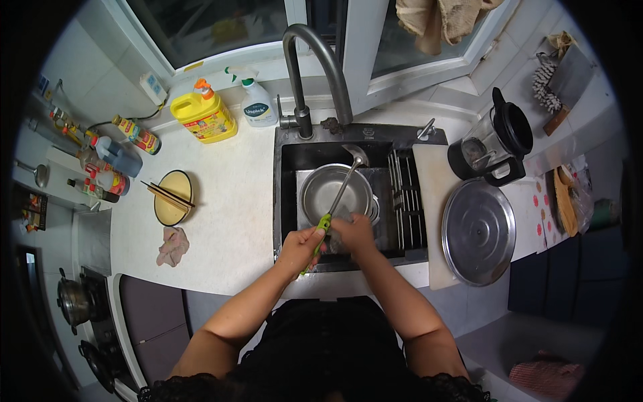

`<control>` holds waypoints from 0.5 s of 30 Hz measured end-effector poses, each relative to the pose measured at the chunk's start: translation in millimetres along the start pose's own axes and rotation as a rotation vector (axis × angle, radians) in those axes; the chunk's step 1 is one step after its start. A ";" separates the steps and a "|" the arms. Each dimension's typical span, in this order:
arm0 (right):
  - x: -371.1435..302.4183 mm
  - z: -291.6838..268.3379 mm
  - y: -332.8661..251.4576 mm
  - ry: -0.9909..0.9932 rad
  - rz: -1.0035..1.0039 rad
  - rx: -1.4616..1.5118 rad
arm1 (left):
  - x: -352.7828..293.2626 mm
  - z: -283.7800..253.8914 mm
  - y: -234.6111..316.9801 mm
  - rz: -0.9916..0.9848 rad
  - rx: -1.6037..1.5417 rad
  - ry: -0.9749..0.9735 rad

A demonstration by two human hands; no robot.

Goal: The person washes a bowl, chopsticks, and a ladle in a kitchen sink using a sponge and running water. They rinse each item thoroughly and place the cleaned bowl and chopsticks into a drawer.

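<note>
Over the front of the dark sink (277,201), my left hand (298,252) is closed around the green handle of a metal ladle (343,188). The ladle slants up and away to the right, its bowl near the sink's far side. My right hand (355,234) is closed beside the handle, just right of my left hand. Something greyish shows at its fingers, too blurred to name. Beneath the ladle, a round steel pot (312,192) sits in the sink. A black rack (406,201) stands along the sink's right side.
A dark tap (304,120) arches behind the sink. Left are a bowl (173,216) with chopsticks, a crumpled cloth (173,246), a yellow pump jug (207,117) and a spray bottle (258,104). Right are a cutting board (432,174), a large metal lid (479,231) and a blender jug (479,151).
</note>
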State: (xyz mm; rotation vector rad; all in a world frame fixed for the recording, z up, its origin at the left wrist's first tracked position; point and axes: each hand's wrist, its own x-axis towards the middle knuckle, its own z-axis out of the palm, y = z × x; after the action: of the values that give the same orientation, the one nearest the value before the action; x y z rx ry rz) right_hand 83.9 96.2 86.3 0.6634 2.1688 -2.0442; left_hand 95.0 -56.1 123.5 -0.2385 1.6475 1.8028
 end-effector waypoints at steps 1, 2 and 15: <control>5.5 -1.4 -2.2 0.000 0.019 0.026 | 0.5 0.8 -0.5 -0.003 0.007 0.000; 11.1 -1.9 -3.8 -0.009 0.057 0.038 | 1.6 1.0 0.2 0.003 0.022 0.003; 27.5 -9.0 -2.7 -0.105 0.254 0.213 | 4.9 -5.6 -5.0 0.046 0.199 -0.014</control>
State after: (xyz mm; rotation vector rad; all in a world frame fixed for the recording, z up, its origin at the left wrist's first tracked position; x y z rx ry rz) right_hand 60.1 111.8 80.0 0.7880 1.7264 -2.1353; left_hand 92.5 -59.7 115.7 -0.1000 1.8209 1.6550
